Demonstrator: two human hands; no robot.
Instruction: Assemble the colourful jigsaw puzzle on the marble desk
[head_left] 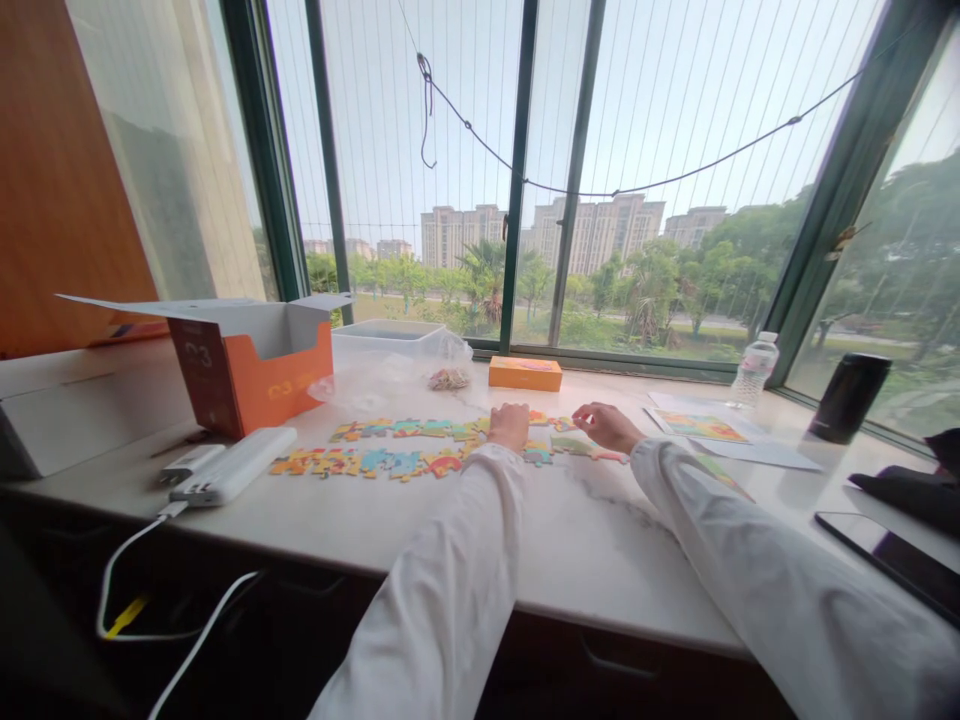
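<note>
Head view, left fingers point(508, 412) over puzzle pieces point(391, 463), right fingers point(589, 413) loosely curled

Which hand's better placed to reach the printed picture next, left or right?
Probably the right hand: it's nearer the printed picture, while the left hand is farther off, at the puzzle pieces.

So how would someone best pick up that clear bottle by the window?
Probably around the middle of the bottle, below its cap, with the right grip coming from the near left side. It stands upright, and its round body suits a wraparound hold. The window frame is behind it and the black cylinder to its right, while the nearer paper lies flat.
</note>
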